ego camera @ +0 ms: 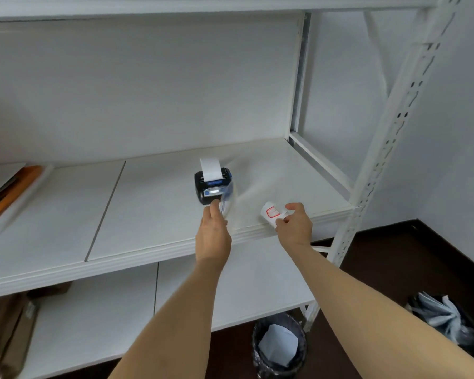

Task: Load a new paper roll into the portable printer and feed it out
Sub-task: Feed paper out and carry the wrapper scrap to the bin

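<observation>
A small black portable printer [212, 186] with blue trim stands on the white shelf [153, 214]. A strip of white paper [210, 169] sticks up out of its top slot. My left hand [213, 233] reaches to the printer's front, with the forefinger pressed against its lower edge below the lit display. A clear plastic film [227, 199] hangs beside that finger; whether the hand holds it is unclear. My right hand [294, 224] is at the shelf's front edge, pinching a small white piece of paper with a red outlined label [270, 214].
An orange and dark object [8, 192] lies at the shelf's far left. A perforated white upright [389, 138] bounds the shelf on the right. Below stand a mesh bin [279, 346] with paper in it, a dark bag [443, 315] on the floor, and brown packages [8, 332].
</observation>
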